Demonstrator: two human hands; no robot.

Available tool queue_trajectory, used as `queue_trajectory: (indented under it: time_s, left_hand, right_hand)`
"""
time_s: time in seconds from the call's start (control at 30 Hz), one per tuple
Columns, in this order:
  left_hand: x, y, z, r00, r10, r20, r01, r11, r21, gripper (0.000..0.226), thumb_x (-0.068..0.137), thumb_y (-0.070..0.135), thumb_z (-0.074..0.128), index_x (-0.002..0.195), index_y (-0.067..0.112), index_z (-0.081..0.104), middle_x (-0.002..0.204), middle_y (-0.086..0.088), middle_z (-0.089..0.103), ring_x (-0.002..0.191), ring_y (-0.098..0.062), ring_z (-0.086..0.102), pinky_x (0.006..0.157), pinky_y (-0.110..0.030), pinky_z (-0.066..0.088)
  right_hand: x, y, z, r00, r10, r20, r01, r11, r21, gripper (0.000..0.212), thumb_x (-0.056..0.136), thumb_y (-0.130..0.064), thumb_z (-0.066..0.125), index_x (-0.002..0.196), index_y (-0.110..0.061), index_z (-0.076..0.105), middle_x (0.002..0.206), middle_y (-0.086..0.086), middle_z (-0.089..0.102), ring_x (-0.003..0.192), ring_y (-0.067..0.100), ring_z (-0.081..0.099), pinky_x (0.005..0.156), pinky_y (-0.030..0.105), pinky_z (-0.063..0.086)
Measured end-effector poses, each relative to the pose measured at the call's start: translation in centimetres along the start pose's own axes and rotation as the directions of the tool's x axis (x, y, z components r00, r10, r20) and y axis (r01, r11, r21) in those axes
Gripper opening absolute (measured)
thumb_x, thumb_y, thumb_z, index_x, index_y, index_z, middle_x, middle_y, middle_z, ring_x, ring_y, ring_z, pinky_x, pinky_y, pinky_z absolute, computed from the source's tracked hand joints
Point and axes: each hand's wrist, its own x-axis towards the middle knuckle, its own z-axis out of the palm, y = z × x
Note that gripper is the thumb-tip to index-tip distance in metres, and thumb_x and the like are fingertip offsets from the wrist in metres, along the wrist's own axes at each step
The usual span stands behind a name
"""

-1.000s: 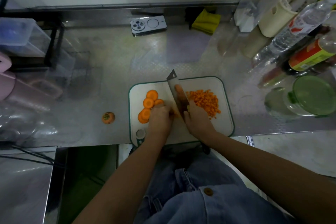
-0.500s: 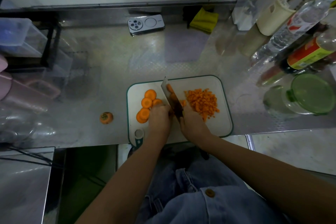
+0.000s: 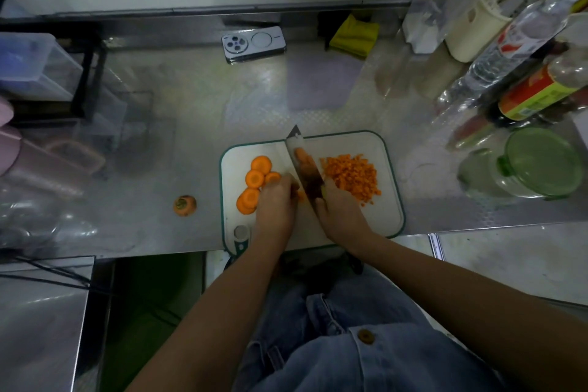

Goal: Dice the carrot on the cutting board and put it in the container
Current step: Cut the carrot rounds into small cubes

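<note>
The white cutting board (image 3: 389, 200) lies at the near edge of the metal counter (image 3: 197, 124). The right hand (image 3: 340, 212) is closed around the handle of the knife (image 3: 305, 169). The handle is hidden under the hand, and the wide blade points away from the person, across the middle of the board. The left hand (image 3: 275, 205) is just left of the blade with its fingers bent down, and the fingertips hold a small carrot piece (image 3: 299, 196) on the board, mostly covered by the hand. Left of this hand lie the round carrot slices (image 3: 254, 180), partly overlapping, and right of the blade is the pile of diced carrot (image 3: 351, 175). The cut carrot top (image 3: 184, 205) lies on the counter, left of the board. The glass container (image 3: 483, 175) with a green lid (image 3: 542, 162) is well apart on the right, near some bottles (image 3: 521, 41). Behind the board are a phone (image 3: 253, 43) and a yellow cloth (image 3: 354, 35).
</note>
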Motion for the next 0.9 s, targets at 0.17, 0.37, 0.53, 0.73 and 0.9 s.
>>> queue_trajectory:
  time_s: [0.17, 0.37, 0.53, 0.73, 0.9]
  left_hand:
    - [-0.4, 0.0, 0.2, 0.997, -0.024, -0.07, 0.015, 0.992, -0.126, 0.023, 0.077, -0.008, 0.056, 0.092, 0.01, 0.055, 0.081, -0.011, 0.064, 0.07, -0.024, 0.058, 0.055, -0.037, 0.045]
    - [-0.4, 0.1, 0.5, 0.996, -0.048, -0.08, 0.033, 0.984, -0.172, 0.029, 0.077, -0.008, 0.056, 0.096, 0.013, 0.05, 0.078, -0.007, 0.063, 0.068, -0.022, 0.058, 0.054, -0.038, 0.045]
    - [-0.5, 0.1, 0.4, 0.995, -0.046, -0.091, 0.029, 0.983, -0.183, 0.027, 0.076, -0.008, 0.056, 0.095, 0.01, 0.05, 0.078, -0.009, 0.063, 0.068, -0.024, 0.058, 0.053, -0.04, 0.045]
    - [-0.2, -0.1, 0.3, 0.999, -0.024, -0.045, 0.019, 0.993, -0.116, 0.023, 0.075, -0.006, 0.059, 0.091, 0.01, 0.054, 0.081, -0.011, 0.062, 0.072, -0.025, 0.057, 0.056, -0.036, 0.042]
    - [0.6, 0.5, 0.1, 0.997, 0.062, -0.039, -0.06, 0.997, 0.046, 0.013, 0.075, 0.01, 0.066, 0.085, 0.01, 0.058, 0.082, -0.011, 0.061, 0.078, -0.026, 0.055, 0.059, -0.034, 0.04]
  right_hand:
    - [-0.4, -0.5, 0.4, 0.999, -0.007, 0.033, 0.007, 1.0, 0.002, 0.036, 0.092, -0.007, 0.048, 0.127, -0.003, 0.042, 0.11, 0.018, 0.062, 0.096, 0.036, 0.06, 0.073, 0.034, 0.042]
    - [-0.2, -0.8, 1.0, 0.996, 0.068, 0.064, -0.067, 0.998, -0.014, 0.03, 0.092, -0.008, 0.048, 0.121, -0.003, 0.044, 0.109, 0.017, 0.06, 0.096, 0.034, 0.06, 0.078, 0.046, 0.05]
    - [0.2, -0.9, 1.8, 0.997, 0.05, 0.057, -0.049, 0.999, -0.022, 0.027, 0.091, -0.007, 0.047, 0.118, -0.003, 0.048, 0.106, 0.018, 0.06, 0.093, 0.035, 0.06, 0.077, 0.047, 0.05]
    - [1.3, -0.7, 0.0, 0.999, 0.041, -0.025, -0.039, 0.997, 0.061, 0.033, 0.092, -0.008, 0.049, 0.123, 0.003, 0.048, 0.1, 0.023, 0.063, 0.089, 0.039, 0.061, 0.074, 0.042, 0.047]
    - [2.5, 0.5, -3.5, 0.979, 0.164, -0.119, -0.136, 0.968, 0.213, 0.014, 0.096, -0.016, 0.048, 0.1, -0.003, 0.049, 0.075, 0.015, 0.061, 0.057, 0.029, 0.06, 0.05, 0.042, 0.052]
